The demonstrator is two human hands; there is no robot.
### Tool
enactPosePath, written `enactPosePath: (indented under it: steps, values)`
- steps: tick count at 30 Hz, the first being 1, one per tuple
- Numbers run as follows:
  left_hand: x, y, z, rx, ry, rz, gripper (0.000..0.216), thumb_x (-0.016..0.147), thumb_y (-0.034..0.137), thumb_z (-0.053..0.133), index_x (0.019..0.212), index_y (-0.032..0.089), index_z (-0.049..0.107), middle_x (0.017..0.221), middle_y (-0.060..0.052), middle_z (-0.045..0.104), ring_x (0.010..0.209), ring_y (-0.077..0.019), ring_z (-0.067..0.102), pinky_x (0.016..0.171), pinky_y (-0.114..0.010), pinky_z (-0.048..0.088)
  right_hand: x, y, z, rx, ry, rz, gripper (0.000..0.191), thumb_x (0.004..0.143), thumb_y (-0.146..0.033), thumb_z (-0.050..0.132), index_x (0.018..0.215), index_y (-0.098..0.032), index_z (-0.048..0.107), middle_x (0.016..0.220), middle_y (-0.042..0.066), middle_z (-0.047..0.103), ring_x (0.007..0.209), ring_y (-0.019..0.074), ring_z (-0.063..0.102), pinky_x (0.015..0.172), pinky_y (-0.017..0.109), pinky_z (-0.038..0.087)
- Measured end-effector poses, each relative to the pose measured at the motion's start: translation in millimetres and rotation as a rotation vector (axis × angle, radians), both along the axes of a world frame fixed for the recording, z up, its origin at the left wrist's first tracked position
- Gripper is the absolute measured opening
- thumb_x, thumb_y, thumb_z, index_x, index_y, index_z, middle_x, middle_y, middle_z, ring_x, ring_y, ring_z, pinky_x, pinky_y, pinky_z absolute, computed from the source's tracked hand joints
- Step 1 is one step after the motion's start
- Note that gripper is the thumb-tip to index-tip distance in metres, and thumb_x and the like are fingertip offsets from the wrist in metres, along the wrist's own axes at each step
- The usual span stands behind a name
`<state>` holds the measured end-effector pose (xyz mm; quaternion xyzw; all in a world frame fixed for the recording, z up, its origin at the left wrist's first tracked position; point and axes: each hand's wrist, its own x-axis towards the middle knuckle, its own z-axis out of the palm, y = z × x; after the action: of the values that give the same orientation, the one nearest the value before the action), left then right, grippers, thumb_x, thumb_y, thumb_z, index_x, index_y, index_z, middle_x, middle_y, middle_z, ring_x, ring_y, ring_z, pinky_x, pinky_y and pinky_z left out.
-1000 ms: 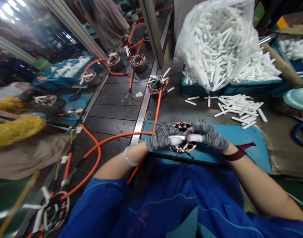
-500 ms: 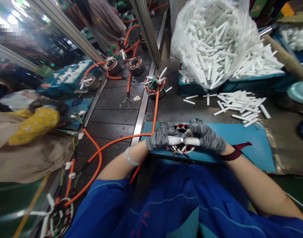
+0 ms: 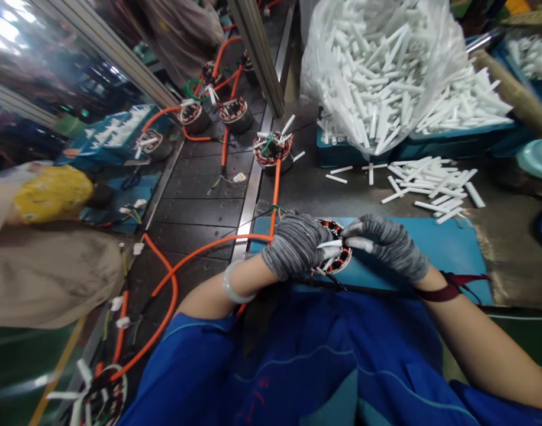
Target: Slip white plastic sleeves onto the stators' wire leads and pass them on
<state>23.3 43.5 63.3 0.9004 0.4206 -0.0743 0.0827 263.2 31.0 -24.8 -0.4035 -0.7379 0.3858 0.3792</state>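
Head view, looking down over a blue smock (image 3: 297,367) at a factory bench. At far left, a co-worker's yellow patterned sleeve (image 3: 53,192) lies above a beige cloth (image 3: 49,278). A corner stator (image 3: 97,396) bristling with white sleeves sits at the bottom left.

A dark conveyor (image 3: 195,201) runs away from the viewer, with three conveyor stators (image 3: 233,112) near its far end. A thick orange cable (image 3: 173,284) loops across it and passes under the person's left wrist. A rail-side stator (image 3: 273,151) stands by the conveyor's right rail, near the foot of a slanted metal post (image 3: 255,53).

At centre, the left hand (image 3: 295,245), in a grey knit glove, is curled closed over the left edge of the held stator (image 3: 337,257) and hides about half of it. The held stator lies between both hands on a blue mat (image 3: 448,248), at the near edge of the bench. The right hand (image 3: 389,242), gloved alike, pinches a thin white tube (image 3: 332,243) between thumb and forefinger. The tube's tip sits over the copper windings and meets the left fingertips.

Behind, well apart, a clear bag (image 3: 377,71) packed with white tubes rests on a blue tray (image 3: 342,155). Loose tubes (image 3: 431,186) lie scattered on the bench to the right. A pale teal bowl (image 3: 537,157) shows at the far right edge.
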Motion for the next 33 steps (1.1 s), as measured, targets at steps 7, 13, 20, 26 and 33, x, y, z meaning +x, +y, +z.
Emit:
enactPosePath:
  steps: [7,13,20,26,33]
  values:
    - [-73,18,-15.5,0.11,-0.367,-0.297,0.074,0.083,0.084,0.056,0.127,0.027,0.074,0.111,-0.007,0.08,0.1,-0.0256,0.07,0.092,-0.041,0.047,2,-24,9.6,-0.191,-0.177,0.183,0.045,0.095,-0.066,0.059,0.095,-0.023,0.073,0.085,0.006,0.075,0.075,0.0215,0.069,0.071,0.035,0.055]
    - [-97,-6,-87.4,0.238,-0.323,-0.348,0.052,0.1,0.052,0.056,0.143,0.022,0.062,0.131,-0.011,0.074,0.115,-0.025,0.07,0.1,-0.04,0.053,-10,-4,3.9,-0.041,-0.382,0.099,0.051,0.098,-0.068,0.05,0.096,-0.022,0.072,0.09,0.01,0.074,0.084,0.024,0.067,0.078,0.038,0.052]
    - [-22,-66,-79.7,0.452,-0.05,0.177,0.073,0.1,0.057,0.055,0.152,0.005,0.051,0.14,-0.024,0.065,0.121,-0.0357,0.068,0.097,-0.043,0.058,0,85,-4.0,0.072,-0.8,-0.362,0.044,0.099,-0.046,0.055,0.127,-0.017,0.072,0.134,0.02,0.067,0.128,0.0399,0.055,0.109,0.059,0.039]
    - [-47,-52,-46.9,0.333,-0.289,0.05,0.056,0.099,0.047,0.061,0.141,0.011,0.061,0.131,-0.02,0.072,0.12,-0.0298,0.071,0.102,-0.043,0.057,6,87,-13.6,0.132,-0.723,-0.455,0.041,0.096,-0.045,0.06,0.118,-0.014,0.074,0.12,0.02,0.072,0.122,0.0409,0.059,0.108,0.062,0.039]
    - [-73,-49,-60.0,0.323,-0.266,-0.033,0.035,0.103,0.033,0.058,0.134,0.021,0.068,0.128,-0.013,0.075,0.104,-0.0229,0.077,0.084,-0.032,0.062,12,-14,13.7,0.084,-0.12,-0.518,0.038,0.09,-0.054,0.071,0.118,-0.028,0.07,0.104,0.006,0.078,0.092,0.0276,0.073,0.083,0.045,0.06]
